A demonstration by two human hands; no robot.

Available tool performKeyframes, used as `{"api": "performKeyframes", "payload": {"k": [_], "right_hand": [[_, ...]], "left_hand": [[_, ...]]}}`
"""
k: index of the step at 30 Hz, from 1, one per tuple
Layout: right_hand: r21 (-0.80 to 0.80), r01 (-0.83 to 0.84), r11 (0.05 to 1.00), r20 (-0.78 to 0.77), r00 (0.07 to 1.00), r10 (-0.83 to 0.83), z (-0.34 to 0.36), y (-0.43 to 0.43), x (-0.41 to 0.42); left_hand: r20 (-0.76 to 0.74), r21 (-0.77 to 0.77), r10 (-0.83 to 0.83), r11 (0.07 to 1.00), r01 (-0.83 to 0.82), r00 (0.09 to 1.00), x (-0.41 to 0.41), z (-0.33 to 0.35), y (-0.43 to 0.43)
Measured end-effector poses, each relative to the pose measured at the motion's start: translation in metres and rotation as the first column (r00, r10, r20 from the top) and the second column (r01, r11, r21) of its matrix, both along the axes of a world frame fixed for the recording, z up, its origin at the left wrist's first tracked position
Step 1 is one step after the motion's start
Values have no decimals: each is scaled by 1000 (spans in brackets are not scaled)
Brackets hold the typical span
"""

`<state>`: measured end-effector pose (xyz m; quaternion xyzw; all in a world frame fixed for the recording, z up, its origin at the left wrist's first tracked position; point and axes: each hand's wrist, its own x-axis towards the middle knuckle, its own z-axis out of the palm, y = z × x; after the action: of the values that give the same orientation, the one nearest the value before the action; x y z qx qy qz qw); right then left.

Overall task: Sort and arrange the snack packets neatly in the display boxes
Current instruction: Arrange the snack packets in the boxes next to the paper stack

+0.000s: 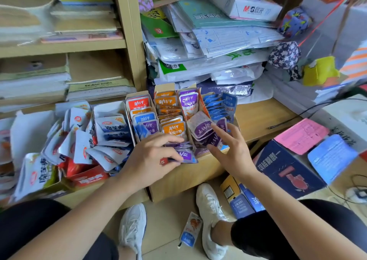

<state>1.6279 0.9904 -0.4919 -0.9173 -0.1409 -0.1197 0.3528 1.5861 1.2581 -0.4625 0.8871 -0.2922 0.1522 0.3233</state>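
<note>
A cardboard display box [184,175] with several narrow compartments stands on the low shelf. Its columns hold small snack packets: mixed red, orange, blue and purple ones [142,114] at the left, orange ones [168,111], purple ones [189,102], and blue ones [219,105] at the right. My left hand [151,156] grips a small stack of purple packets [185,154] at the box's front edge. My right hand [231,150] has its fingers spread, the index fingertip touching a tilted purple packet [200,124] in the purple column.
A heap of white and blue snack bags [95,138] fills an open box to the left. One loose packet [191,230] lies on the floor between my shoes. A dark blue carton [286,170] with pink and blue papers sits right. Stacked paper fills the shelves behind.
</note>
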Motion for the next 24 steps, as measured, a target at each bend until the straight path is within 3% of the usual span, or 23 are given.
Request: {"api": "performKeyframes", "payload": {"k": [5, 11, 14, 16, 19, 24], "right_hand": [[-58, 23, 998, 192, 981, -11, 16, 13, -17], [-130, -130, 983, 212, 965, 155, 27, 43, -10], [-90, -248, 964, 173, 950, 261, 30, 50, -1], [-40, -189, 981, 208, 959, 193, 35, 50, 3], [169, 62, 984, 217, 971, -99, 50, 38, 6], [465, 278, 841, 123, 920, -372, 68, 18, 8]], "left_hand": [[93, 22, 31, 999, -33, 995, -2, -3, 4], [236, 36, 91, 994, -102, 968, -4, -6, 3], [295, 49, 64, 995, -82, 953, -6, -9, 3], [316, 41, 50, 997, -66, 947, -6, -13, 4], [325, 4, 66, 997, -72, 943, -7, -15, 5], [315, -35, 90, 996, -83, 945, -6, -16, 0]]}}
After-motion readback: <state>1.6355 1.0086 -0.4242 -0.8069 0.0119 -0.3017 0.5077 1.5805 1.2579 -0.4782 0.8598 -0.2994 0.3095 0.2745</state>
